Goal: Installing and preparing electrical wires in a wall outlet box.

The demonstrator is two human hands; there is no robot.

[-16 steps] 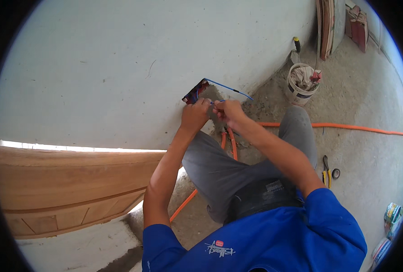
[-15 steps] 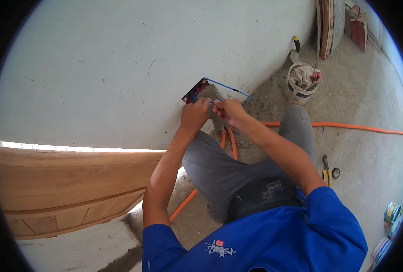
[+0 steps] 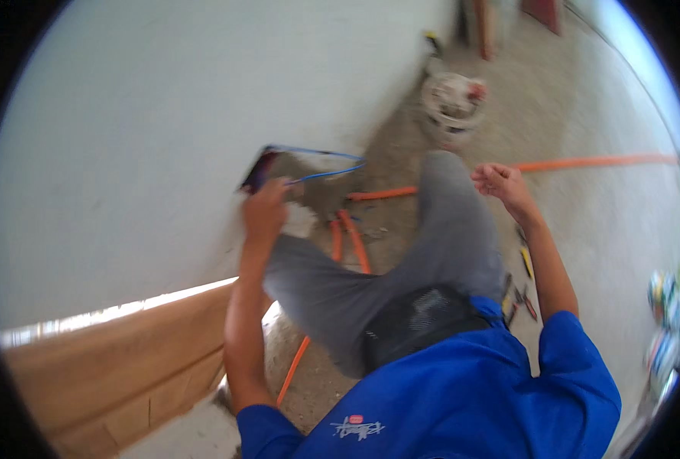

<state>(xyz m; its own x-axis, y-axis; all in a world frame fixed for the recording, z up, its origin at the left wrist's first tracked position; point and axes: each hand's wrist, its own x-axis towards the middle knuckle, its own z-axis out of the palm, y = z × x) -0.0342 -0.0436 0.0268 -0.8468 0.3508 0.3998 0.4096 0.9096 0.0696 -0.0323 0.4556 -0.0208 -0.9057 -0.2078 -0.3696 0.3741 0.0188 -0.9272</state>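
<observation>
Crouching close to the wall, the person fills the near part of the view with a blue shirt (image 3: 462, 382) and bent grey trousers (image 3: 401, 268), a posture that puts both arms level with a low opening. The left hand (image 3: 265, 208) is pressed up to the wall box (image 3: 267, 164), a small recess cut low in the pale wall (image 3: 164, 115), its fingers curled at the box edge where a blue wire (image 3: 328, 173) loops out; whether it pinches the wire cannot be told through the blur. The right hand (image 3: 499, 182) is raised clear of the box over the knee, clenched into a loose fist with nothing visible in it. Orange conduit (image 3: 351, 241) runs along the floor up toward the box. Hand tools (image 3: 525, 264) lie within reach by the right leg. Farther off stands a white bucket (image 3: 451, 99).
</observation>
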